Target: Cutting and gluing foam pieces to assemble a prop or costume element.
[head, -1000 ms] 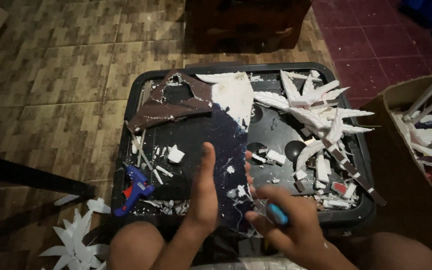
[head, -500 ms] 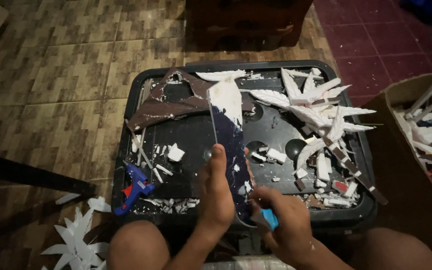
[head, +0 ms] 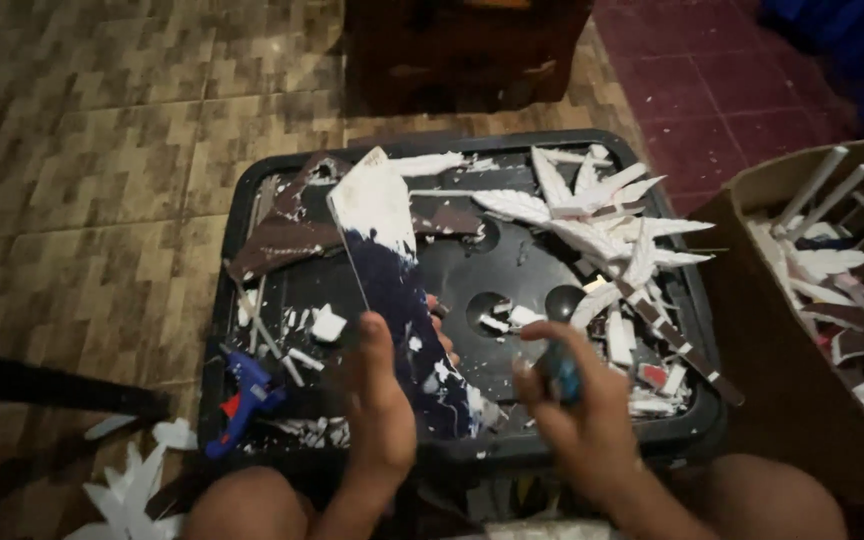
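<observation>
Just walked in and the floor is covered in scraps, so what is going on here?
A person sits over a black tray littered with white cut-outs. The left hand holds up a long panel, white at its far end and dark blue nearer. The right hand grips a small blue tool. A blue glue gun lies at the tray's left edge.

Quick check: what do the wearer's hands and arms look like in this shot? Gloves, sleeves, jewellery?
Both are bare: the left hand and right hand show no gloves, and no rings, watch or bands are visible. The forearms are uncovered down to the bottom edge of the picture, with no sleeve in view. Dim light and blur hide finer detail.
</observation>
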